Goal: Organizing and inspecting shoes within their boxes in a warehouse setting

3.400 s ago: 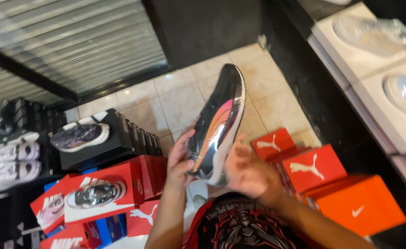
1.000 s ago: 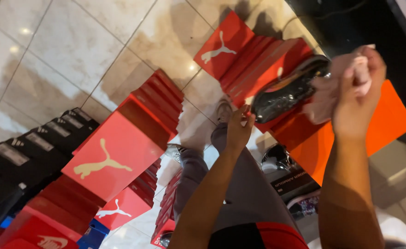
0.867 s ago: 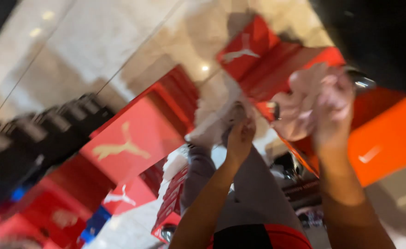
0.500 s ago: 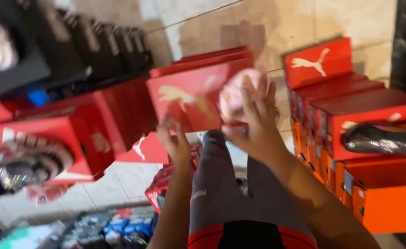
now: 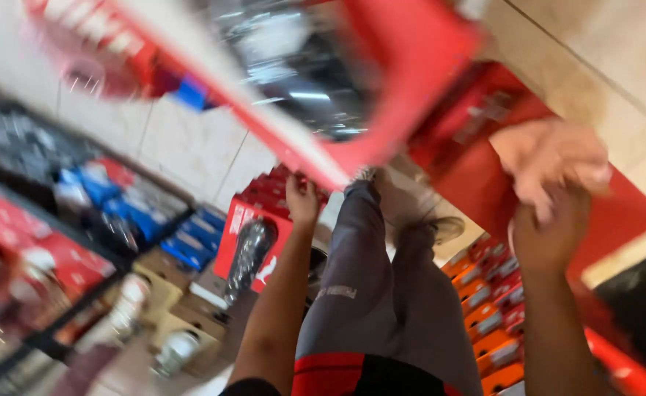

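Both hands are raised in front of the person, and the picture is heavily smeared by motion. On the right, the right hand (image 5: pixel 550 238) is closed around a crumpled pinkish cloth (image 5: pixel 550 158), which bunches out above the fingers and sits just in front of a red shoe box (image 5: pixel 484 169) lying on the pale tiled floor (image 5: pixel 594 44). The left hand (image 5: pixel 302 199) reaches toward the near lower edge of a large red box (image 5: pixel 411 66) that fills the top middle of the view, with a dark, shiny shoe (image 5: pixel 301 81) blurred inside it; its fingers look curled, but whether they grip the edge or only touch it cannot be told. Between the two arms run the person's grey trousered legs (image 5: pixel 374 293), stretching away toward the boxes. Just left of the left forearm stands another red box with a dark shoe (image 5: pixel 249 253) resting on it. Farther left sit blue boxes (image 5: pixel 191 242) and tan boxes (image 5: pixel 169 282), with a blurred dark rack (image 5: pixel 22 154) at the far left. Near right, orange boxes (image 5: pixel 491 323) are stacked in a row.
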